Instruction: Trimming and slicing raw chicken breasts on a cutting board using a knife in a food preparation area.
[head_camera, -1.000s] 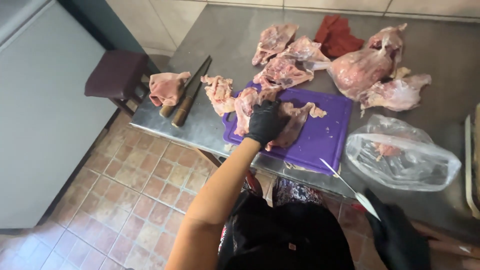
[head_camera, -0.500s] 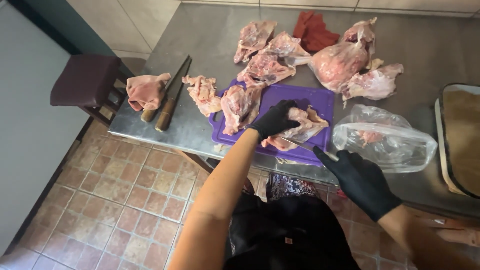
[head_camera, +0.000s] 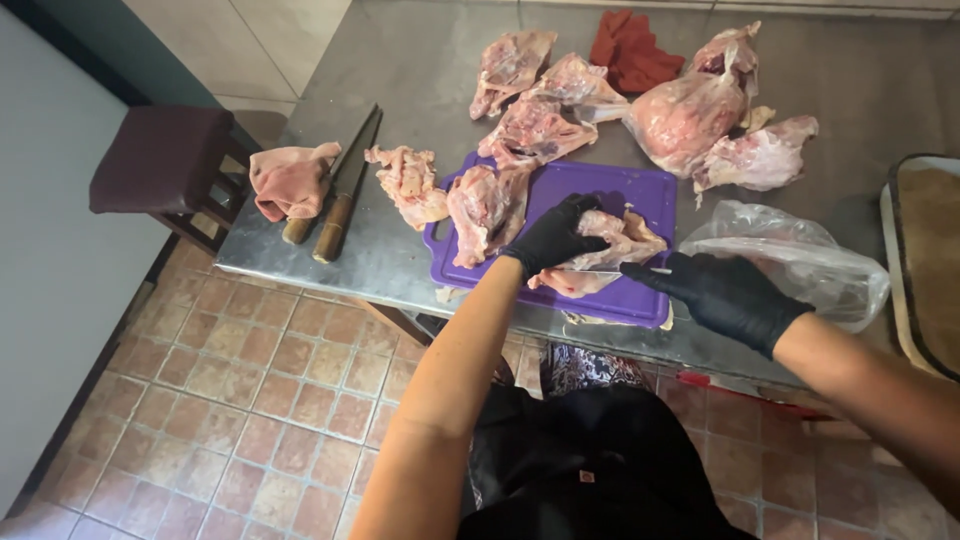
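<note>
Here, left hand (head_camera: 553, 238) clamped on meat (head_camera: 610, 250) lying on the purple board (head_camera: 640, 192), right hand (head_camera: 722, 293) closed round a knife (head_camera: 612, 270) just under that hold — risky, since slick flesh sliding could bring blade against gloved fingers (head_camera: 580, 207)

**Around the work area**

We see a steel table (head_camera: 420, 60) with a red cloth (head_camera: 632, 48), two long knives (head_camera: 340, 190) beside a pale skin piece (head_camera: 288, 178), and more raw carcasses (head_camera: 690, 115). A clear plastic bag (head_camera: 800, 262) lies right; a dark stool (head_camera: 160, 160) stands left on the tiled floor (head_camera: 250, 400).
</note>
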